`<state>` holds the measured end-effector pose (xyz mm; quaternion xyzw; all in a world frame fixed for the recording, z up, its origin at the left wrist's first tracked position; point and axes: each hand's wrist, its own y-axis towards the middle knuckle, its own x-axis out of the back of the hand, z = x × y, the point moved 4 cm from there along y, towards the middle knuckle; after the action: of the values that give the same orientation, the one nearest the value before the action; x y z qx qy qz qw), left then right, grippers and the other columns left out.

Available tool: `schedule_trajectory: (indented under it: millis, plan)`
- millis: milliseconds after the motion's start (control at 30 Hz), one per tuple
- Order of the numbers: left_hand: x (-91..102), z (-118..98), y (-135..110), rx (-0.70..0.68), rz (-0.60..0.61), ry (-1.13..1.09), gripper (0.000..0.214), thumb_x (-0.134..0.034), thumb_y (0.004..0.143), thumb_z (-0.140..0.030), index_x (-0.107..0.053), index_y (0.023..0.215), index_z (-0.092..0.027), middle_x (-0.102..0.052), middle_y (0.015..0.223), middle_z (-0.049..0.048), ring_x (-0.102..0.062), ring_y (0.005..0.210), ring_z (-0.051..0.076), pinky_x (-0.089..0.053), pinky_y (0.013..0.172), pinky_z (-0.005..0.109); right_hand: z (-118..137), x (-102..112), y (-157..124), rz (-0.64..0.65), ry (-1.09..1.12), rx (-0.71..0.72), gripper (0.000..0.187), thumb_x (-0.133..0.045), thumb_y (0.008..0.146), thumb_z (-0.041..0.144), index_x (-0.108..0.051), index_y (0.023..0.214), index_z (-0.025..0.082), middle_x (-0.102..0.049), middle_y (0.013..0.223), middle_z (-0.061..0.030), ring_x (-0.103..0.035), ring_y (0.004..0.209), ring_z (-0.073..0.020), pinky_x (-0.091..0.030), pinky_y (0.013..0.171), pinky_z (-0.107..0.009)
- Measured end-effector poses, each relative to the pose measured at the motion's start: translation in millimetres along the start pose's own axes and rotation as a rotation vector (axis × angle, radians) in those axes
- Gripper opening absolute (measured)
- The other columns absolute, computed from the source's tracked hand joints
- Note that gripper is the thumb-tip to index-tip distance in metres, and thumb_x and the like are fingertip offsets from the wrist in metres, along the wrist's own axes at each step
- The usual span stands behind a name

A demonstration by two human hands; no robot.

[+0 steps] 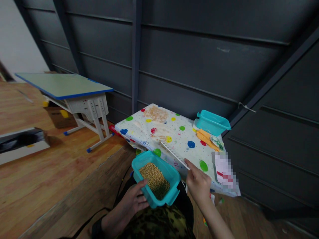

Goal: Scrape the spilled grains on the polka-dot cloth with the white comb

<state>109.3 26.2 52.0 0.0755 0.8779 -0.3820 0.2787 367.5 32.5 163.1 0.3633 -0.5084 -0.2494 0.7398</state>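
Note:
My left hand (133, 200) grips the near edge of a teal plastic box (174, 176) half full of yellow beans (154, 179), held just below the table's near edge. My right hand (198, 182) is closed on the end of a thin white ruler (173, 153) that lies slanted across the table. The small table (174, 139) wears a white cloth with coloured dots. A loose patch of beans or grain (157, 113) lies at its far end.
A second teal box with a lid (211, 122) stands at the table's far right, with orange sheets (205, 137) and a small round object beside it. A paper packet (224, 171) lies near the right edge. A blue-edged desk (64, 86) stands to the left; a dark wall is behind.

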Motion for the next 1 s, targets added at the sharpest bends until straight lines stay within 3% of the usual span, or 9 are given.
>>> schedule_trajectory:
  millis: [200, 367, 500, 667, 833, 1000]
  plan:
    - [0.4, 1, 2, -0.023, 0.071, -0.003, 0.062, -0.084, 0.081, -0.056, -0.063, 0.123, -0.015, -0.075, 0.090, 0.0037, -0.076, 0.078, 0.021, -0.062, 0.082, 0.035, -1, -16, 13, 0.029, 0.023, -0.001, 0.044, -0.049, 0.092, 0.009, -0.084, 0.115, 0.023, -0.085, 0.104, -0.0059, -0.083, 0.079, -0.0218, -0.069, 0.078, -0.031]
    - [-1.1, -3, 1, -0.015, 0.008, 0.006, 0.052, -0.079, 0.088, -0.050, -0.062, 0.122, -0.015, -0.078, 0.095, 0.0066, -0.077, 0.078, 0.021, -0.063, 0.078, 0.035, 5, -27, 18, 0.066, 0.080, 0.106, 0.051, -0.047, 0.089, 0.001, -0.083, 0.118, 0.023, -0.085, 0.110, -0.0054, -0.084, 0.086, -0.0211, -0.070, 0.081, -0.031]
    - [-2.9, -7, 0, 0.001, -0.035, 0.026, 0.045, -0.071, 0.094, -0.043, -0.060, 0.125, -0.013, -0.081, 0.110, 0.0143, -0.079, 0.081, 0.024, -0.064, 0.082, 0.038, 11, -22, 12, 0.044, 0.129, 0.207, 0.057, -0.047, 0.087, -0.005, -0.080, 0.125, 0.021, -0.083, 0.117, -0.0063, -0.084, 0.097, -0.0218, -0.069, 0.090, -0.033]
    - [1.1, -6, 3, -0.026, 0.008, 0.034, 0.060, -0.077, 0.087, -0.051, -0.059, 0.130, -0.013, -0.080, 0.118, 0.0159, -0.080, 0.087, 0.026, -0.063, 0.084, 0.038, 12, -18, 8, 0.007, 0.141, 0.279, 0.063, -0.047, 0.088, -0.007, -0.077, 0.134, 0.024, -0.081, 0.124, -0.0065, -0.081, 0.109, -0.0224, -0.067, 0.100, -0.037]
    - [8.2, -2, 10, -0.022, 0.044, 0.034, 0.068, -0.080, 0.083, -0.057, -0.062, 0.132, -0.014, -0.080, 0.119, 0.0158, -0.080, 0.094, 0.028, -0.061, 0.097, 0.043, 15, -15, -1, 0.084, 0.202, 0.370, 0.072, -0.046, 0.085, -0.005, -0.069, 0.146, 0.025, -0.077, 0.132, -0.0065, -0.077, 0.117, -0.0223, -0.065, 0.104, -0.038]
    - [8.6, -2, 10, -0.044, 0.064, 0.011, 0.062, -0.081, 0.084, -0.055, -0.063, 0.128, -0.016, -0.082, 0.104, 0.0106, -0.080, 0.086, 0.025, -0.063, 0.096, 0.043, 12, -4, -8, -0.035, 0.237, 0.249, 0.070, -0.046, 0.087, -0.005, -0.072, 0.143, 0.028, -0.079, 0.127, -0.0038, -0.081, 0.108, -0.0225, -0.068, 0.100, -0.036]
